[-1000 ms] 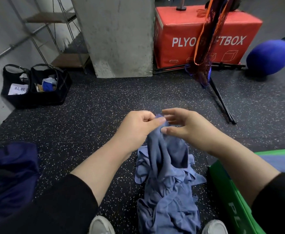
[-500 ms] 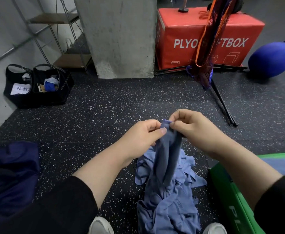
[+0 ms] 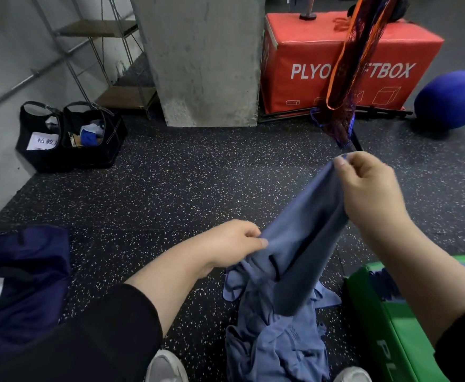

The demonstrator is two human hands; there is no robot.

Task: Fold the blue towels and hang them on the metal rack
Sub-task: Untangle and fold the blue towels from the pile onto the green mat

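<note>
Above the speckled floor (image 3: pixel 170 194), a person stretches one blue towel (image 3: pixel 305 232) between both hands.

The right hand (image 3: pixel 369 188) pinches the towel's upper corner, raised toward the red box (image 3: pixel 344 62); the left hand (image 3: pixel 231 244) grips its lower edge, fingers curled round the cloth; the towel's tail hangs into a crumpled towel pile (image 3: pixel 275 346) on the floor between two white shoes; a green box (image 3: pixel 385 334) lies just beside the pile; a metal rack (image 3: pixel 102 59) stands far left by the wall.

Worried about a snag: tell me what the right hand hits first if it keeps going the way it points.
Likely the hanging mesh net just beyond the right hand, which pinches the blue towel; depth is uncertain.
</note>
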